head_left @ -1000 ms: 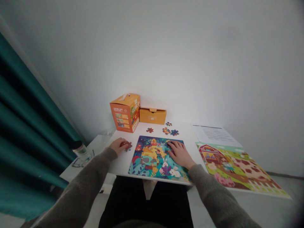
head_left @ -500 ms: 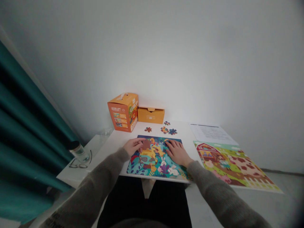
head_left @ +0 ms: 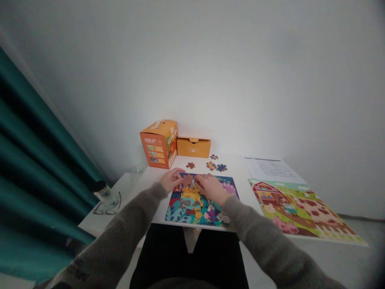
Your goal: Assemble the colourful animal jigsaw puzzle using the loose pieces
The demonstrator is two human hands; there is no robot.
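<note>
A colourful animal puzzle lies on the white table in front of me, with a plain brown patch near its upper left. My left hand is at the puzzle's upper left corner, fingers curled beside the brown patch; what they hold, if anything, is hidden. My right hand reaches over the upper middle, its fingertips pressed together at the right side of the patch. Whether a piece is between them is too small to tell. Loose puzzle pieces lie behind the puzzle, and a brown piece sits apart from them.
An orange puzzle box and a low yellow-orange box stand at the back. On the right lie a farm picture and a printed sheet. A dark-lidded jar and glasses are at the left.
My right hand has moved left across the puzzle to the brown patch, and its spread fingers have come together. My left hand has shifted slightly up. The view has shifted a little.
</note>
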